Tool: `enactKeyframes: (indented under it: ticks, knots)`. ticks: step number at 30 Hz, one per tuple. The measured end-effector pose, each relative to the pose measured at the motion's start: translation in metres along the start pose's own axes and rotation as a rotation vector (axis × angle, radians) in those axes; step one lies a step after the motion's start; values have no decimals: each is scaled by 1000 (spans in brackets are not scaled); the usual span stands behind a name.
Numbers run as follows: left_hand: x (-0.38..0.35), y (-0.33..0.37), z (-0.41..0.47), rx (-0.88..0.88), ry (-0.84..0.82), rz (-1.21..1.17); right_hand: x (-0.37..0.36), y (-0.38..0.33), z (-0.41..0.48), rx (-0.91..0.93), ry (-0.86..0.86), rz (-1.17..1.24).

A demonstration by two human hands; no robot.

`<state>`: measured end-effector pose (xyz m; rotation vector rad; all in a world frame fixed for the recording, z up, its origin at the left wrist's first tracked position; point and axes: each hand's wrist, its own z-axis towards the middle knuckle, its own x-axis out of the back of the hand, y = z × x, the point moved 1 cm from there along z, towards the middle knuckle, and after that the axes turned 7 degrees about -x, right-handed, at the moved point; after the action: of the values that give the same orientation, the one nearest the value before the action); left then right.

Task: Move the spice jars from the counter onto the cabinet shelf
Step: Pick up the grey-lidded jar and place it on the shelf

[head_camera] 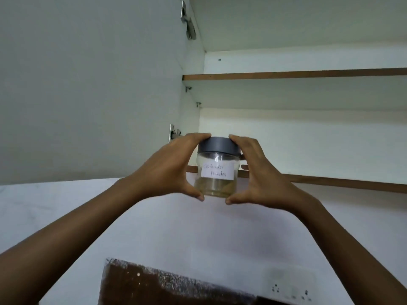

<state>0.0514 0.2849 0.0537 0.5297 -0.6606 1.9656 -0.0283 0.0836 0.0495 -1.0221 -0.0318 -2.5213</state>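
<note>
A clear spice jar with a grey lid and a white handwritten label is raised in front of the open cabinet. A little yellowish powder lies at its bottom. My left hand grips its left side, fingers over the lid and thumb under the base. My right hand grips the right side the same way. The jar hangs just in front of the brown front edge of the lower shelf, near the shelf's left end. The shelf top is hidden from this low angle.
The cabinet door stands open on the left, with hinges beside the jar. An upper shelf runs above. Below are a white wall, a dark brown panel and a socket plate.
</note>
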Motion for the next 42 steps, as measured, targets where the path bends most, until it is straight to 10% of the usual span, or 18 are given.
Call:
enactKeyframes:
  ticks: [42]
  knots:
    - [-74, -126, 95, 217, -175, 737, -90, 96, 183, -104, -17, 125]
